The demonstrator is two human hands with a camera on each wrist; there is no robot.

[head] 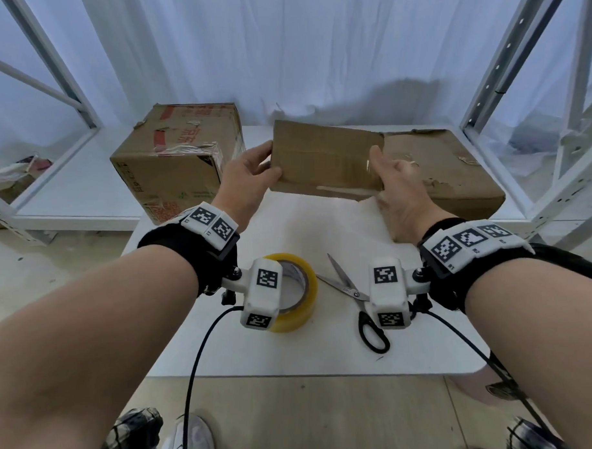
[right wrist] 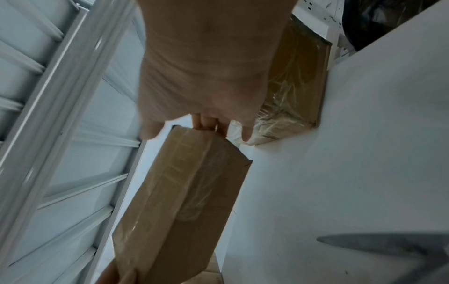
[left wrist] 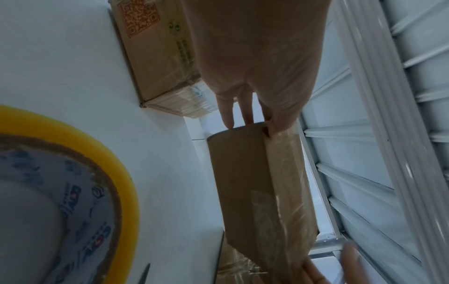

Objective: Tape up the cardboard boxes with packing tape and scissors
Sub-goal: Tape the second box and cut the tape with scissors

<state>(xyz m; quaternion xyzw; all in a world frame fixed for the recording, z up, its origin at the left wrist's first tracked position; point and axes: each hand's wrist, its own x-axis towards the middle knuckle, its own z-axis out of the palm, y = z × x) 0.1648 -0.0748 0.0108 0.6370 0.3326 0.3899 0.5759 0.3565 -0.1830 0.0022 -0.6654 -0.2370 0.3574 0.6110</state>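
I hold a small flat cardboard box (head: 326,162) in the air above the white table (head: 304,220), tilted toward me, with clear tape across its face. My left hand (head: 259,163) pinches its left end, thumb in front and fingers behind. My right hand (head: 383,174) grips its right end the same way. The left wrist view shows the left hand (left wrist: 252,115) on the box's (left wrist: 255,182) edge. From the right wrist, the right hand (right wrist: 194,119) clasps the box's (right wrist: 182,192) other end. A yellow packing tape roll (head: 295,291) and black-handled scissors (head: 354,296) lie near the front edge.
A large taped cardboard box (head: 175,161) stands at the table's back left. A wide flat cardboard box (head: 447,172) lies at the back right, behind my right hand. White metal shelving frames (head: 518,82) flank both sides, with white curtains behind. Camera cables hang from both wrists.
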